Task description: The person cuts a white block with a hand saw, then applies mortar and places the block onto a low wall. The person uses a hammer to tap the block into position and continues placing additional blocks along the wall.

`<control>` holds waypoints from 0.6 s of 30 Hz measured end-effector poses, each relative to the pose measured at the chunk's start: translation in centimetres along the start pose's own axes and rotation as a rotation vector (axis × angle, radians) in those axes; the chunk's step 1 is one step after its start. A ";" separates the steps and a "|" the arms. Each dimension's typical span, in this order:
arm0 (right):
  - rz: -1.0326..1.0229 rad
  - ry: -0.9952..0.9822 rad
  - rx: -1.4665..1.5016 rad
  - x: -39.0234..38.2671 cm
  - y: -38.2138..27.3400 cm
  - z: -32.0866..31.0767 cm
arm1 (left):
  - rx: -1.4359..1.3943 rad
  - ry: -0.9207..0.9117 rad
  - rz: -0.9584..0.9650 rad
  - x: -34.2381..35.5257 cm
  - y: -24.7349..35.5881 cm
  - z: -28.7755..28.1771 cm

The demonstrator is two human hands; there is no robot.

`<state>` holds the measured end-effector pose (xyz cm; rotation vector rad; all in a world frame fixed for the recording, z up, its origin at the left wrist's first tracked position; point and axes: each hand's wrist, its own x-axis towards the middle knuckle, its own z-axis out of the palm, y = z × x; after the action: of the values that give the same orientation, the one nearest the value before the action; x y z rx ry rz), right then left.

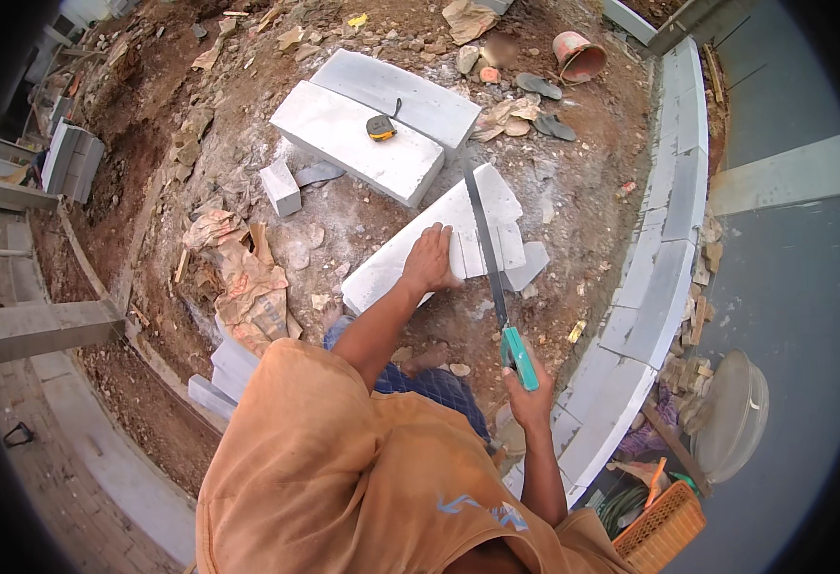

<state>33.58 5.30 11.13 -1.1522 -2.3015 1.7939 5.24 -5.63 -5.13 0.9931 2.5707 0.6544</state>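
A white lightweight concrete block point(391, 251) lies at an angle on the dirt in front of me, its right end stepped and partly cut. My left hand point(429, 260) rests on top of it, fingers laid flat and pointing away from me. In my right hand point(529, 387) is the green handle of a hand saw point(486, 239). The long dark blade reaches away from me across the block's right part, beside several straight lines or cuts. A smaller offcut point(529, 266) sits against the block's right end. How deep the blade is in the block cannot be made out.
Beyond are two long blocks point(343, 143), with a tape measure point(380, 127) on the nearer one. A small block point(280, 187) and torn paper sacks point(243, 277) lie left. A low block wall point(644, 297) curves along the right, past it an orange basket point(664, 531). A bucket point(578, 57) lies tipped far right.
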 end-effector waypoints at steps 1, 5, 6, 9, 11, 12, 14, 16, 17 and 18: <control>0.012 -0.023 -0.020 0.1 0.4 0.4 | -0.017 -0.014 0.014 -0.1 0.0 0.0; -0.061 0.000 0.023 0.3 1.8 1.6 | -0.006 0.010 0.051 0.2 -0.3 -0.1; -0.042 -0.010 0.015 0.4 2.0 1.7 | -0.011 -0.007 0.041 0.4 -0.4 -0.2; -0.019 -0.028 0.000 1.1 2.6 1.9 | -0.041 -0.035 0.022 0.8 -0.6 -0.5; -0.009 -0.032 -0.016 1.5 2.9 2.0 | -0.076 -0.040 0.025 1.1 -0.7 -0.9; 0.003 -0.034 -0.030 1.5 3.1 2.0 | -0.075 -0.041 0.034 1.3 -0.8 -1.1; 0.034 -0.048 -0.045 0.6 3.1 1.7 | -0.064 -0.090 0.027 1.6 -0.9 -1.5; -0.025 -0.061 -0.016 -1.1 2.8 1.1 | -0.059 -0.096 0.017 2.2 -1.1 -1.8; 0.018 -0.048 -0.057 -2.1 2.5 0.6 | -0.051 -0.078 0.015 2.5 -1.2 -1.8; -0.016 -0.031 -0.069 -3.2 2.1 0.1 | -0.050 -0.108 0.029 2.8 -1.3 -1.7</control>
<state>36.96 3.62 10.67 -1.1185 -2.4011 1.7525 1.81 -5.09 -4.66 1.0225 2.4391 0.6515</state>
